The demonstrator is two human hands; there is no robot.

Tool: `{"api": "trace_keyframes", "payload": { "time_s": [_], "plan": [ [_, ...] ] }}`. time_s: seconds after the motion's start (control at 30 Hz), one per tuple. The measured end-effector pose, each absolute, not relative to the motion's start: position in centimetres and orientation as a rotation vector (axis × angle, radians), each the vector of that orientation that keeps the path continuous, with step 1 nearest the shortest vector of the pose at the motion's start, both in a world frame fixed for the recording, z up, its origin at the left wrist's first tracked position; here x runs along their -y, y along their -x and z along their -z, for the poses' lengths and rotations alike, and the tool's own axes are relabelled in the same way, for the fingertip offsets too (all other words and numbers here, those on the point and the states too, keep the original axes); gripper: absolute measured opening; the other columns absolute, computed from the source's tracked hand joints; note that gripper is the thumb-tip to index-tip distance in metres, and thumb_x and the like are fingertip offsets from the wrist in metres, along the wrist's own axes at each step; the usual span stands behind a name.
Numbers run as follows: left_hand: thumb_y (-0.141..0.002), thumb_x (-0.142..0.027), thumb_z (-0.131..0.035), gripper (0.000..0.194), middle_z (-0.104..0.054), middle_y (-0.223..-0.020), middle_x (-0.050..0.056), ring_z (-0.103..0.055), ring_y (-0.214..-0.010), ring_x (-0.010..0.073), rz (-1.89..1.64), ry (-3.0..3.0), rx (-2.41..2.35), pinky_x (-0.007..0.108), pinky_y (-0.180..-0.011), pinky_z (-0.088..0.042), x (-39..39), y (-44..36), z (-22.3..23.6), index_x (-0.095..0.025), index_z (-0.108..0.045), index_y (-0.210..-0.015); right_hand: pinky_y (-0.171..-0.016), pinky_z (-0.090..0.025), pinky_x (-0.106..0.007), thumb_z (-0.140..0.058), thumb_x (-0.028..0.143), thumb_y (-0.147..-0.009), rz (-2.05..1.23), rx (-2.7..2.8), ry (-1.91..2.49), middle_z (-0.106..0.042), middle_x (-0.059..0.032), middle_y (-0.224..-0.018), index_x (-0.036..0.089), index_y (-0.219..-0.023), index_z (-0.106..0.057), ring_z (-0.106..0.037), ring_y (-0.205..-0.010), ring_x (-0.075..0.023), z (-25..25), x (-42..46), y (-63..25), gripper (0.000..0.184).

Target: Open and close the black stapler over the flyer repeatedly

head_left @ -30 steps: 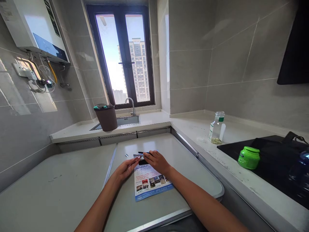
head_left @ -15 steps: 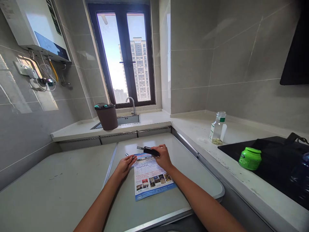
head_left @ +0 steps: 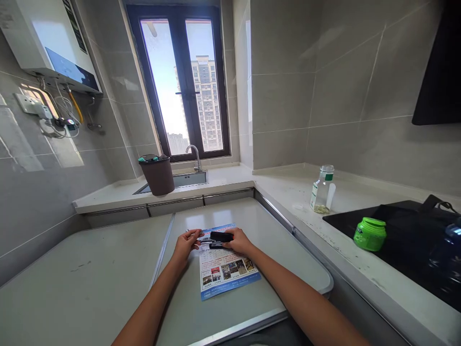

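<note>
My right hand (head_left: pixel 239 241) grips a black stapler (head_left: pixel 221 236) above a printed flyer. The stapler's two black halves are apart, and a silvery metal part shows between them, pointing left. My left hand (head_left: pixel 187 244) is closed in a pinch at the stapler's metal end; what its fingertips hold is too small to make out. Beneath both hands lies the flyer (head_left: pixel 228 283), white and blue with a row of small photos, flat on the pale board, its upper part partly covered by the stapler.
The pale board (head_left: pixel 108 288) fills the foreground. Behind it, a brown bin (head_left: pixel 157 178) stands by the sink (head_left: pixel 190 179). On the right counter are a glass jar (head_left: pixel 322 192), a green tub (head_left: pixel 370 234) and a dark bag (head_left: pixel 403 221) on the black hob.
The stapler has turned and come down lower over the flyer, and its halves now show apart. My left hand has moved in to its metal end.
</note>
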State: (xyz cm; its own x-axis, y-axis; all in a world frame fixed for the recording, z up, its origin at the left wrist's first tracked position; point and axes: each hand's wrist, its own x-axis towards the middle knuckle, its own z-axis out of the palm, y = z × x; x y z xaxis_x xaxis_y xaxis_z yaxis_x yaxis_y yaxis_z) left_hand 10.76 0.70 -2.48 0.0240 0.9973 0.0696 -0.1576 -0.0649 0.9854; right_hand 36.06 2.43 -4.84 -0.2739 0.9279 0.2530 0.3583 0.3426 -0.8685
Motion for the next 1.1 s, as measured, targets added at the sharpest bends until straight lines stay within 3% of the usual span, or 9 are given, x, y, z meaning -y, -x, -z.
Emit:
{"api": "trace_keyframes", "payload": {
  "time_s": [0.17,0.27,0.33,0.43,0.57,0.8,1.1],
  "plan": [
    [-0.073,-0.05,-0.082,0.049,-0.069,-0.062,0.005,-0.052,-0.045,0.0097,-1.186,-1.435,-0.961,0.019,-0.04,-0.036,0.3,-12.0,1.8,-0.011,-0.076,-0.102,-0.069,-0.043,-0.024,-0.079,0.024,-0.067,-0.849,1.919,1.215,-0.071,0.0028,-0.079,0.018,-0.096,-0.078,-0.063,-0.078,-0.0177,5.0,-2.3,-36.0,0.03],
    [-0.074,-0.046,-0.083,0.049,-0.07,-0.064,0.006,-0.053,-0.048,0.0106,-1.13,-1.474,-0.928,0.02,-0.042,-0.037,1.0,-12.6,1.5,-0.011,-0.077,-0.107,-0.083,-0.045,-0.031,-0.08,0.031,-0.074,-0.584,1.966,1.18,-0.072,-0.0013,-0.098,0.023,-0.106,-0.075,-0.061,-0.098,-0.0232,3.8,-1.2,-36.0,0.034],
    [-0.074,-0.043,-0.084,0.048,-0.074,-0.072,0.009,-0.053,-0.048,0.0105,-1.118,-1.474,-0.899,0.021,-0.043,-0.037,1.2,-12.8,1.5,-0.011,-0.077,-0.109,-0.092,-0.042,-0.038,-0.071,0.036,-0.087,-0.371,1.948,1.099,-0.07,-0.0037,-0.109,0.028,-0.115,-0.071,-0.056,-0.109,-0.0245,2.7,-0.3,-35.9,0.029],
    [-0.073,-0.04,-0.085,0.046,-0.073,-0.071,0.008,-0.055,-0.049,0.0118,-1.104,-1.462,-0.867,0.022,-0.045,-0.037,1.5,-13.0,1.4,-0.012,-0.077,-0.109,-0.096,-0.041,-0.04,-0.055,0.033,-0.1,-0.207,1.982,0.915,-0.066,-0.0054,-0.111,0.028,-0.121,-0.066,-0.054,-0.108,-0.0223,1.3,0.9,-35.8,0.024],
    [-0.076,-0.04,-0.083,0.047,-0.066,-0.057,0.003,-0.057,-0.051,0.014,-1.067,-1.496,-0.85,0.023,-0.047,-0.039,2.0,-13.3,0.9,-0.013,-0.077,-0.113,-0.093,-0.043,-0.039,-0.063,0.032,-0.096,-0.109,2.138,0.672,-0.065,-0.0061,-0.107,0.025,-0.12,-0.066,-0.054,-0.1,-0.0219,0.8,1.5,-35.5,0.025],
    [-0.079,-0.041,-0.08,0.045,-0.067,-0.059,0.003,-0.058,-0.053,0.0143,-1.047,-1.548,-0.818,0.024,-0.052,-0.045,2.7,-13.5,0.1,-0.014,-0.076,-0.114,-0.092,-0.045,-0.039,-0.055,0.02,-0.099,0.016,2.188,0.551,-0.067,-0.0069,-0.108,0.024,-0.125,-0.062,-0.055,-0.099,-0.0222,1.1,1.6,-35.2,0.027],
    [-0.078,-0.038,-0.082,0.047,-0.07,-0.062,0.004,-0.063,-0.054,0.0163,-1.059,-1.483,-0.799,0.028,-0.056,-0.05,2.3,-13.3,0.7,-0.012,-0.074,-0.115,-0.09,-0.045,-0.039,-0.055,0.019,-0.098,0.142,2.17,0.567,-0.066,-0.0066,-0.112,0.025,-0.106,-0.069,-0.056,-0.098,-0.0214,0.9,1.8,-35.0,0.017]
  ]
}}
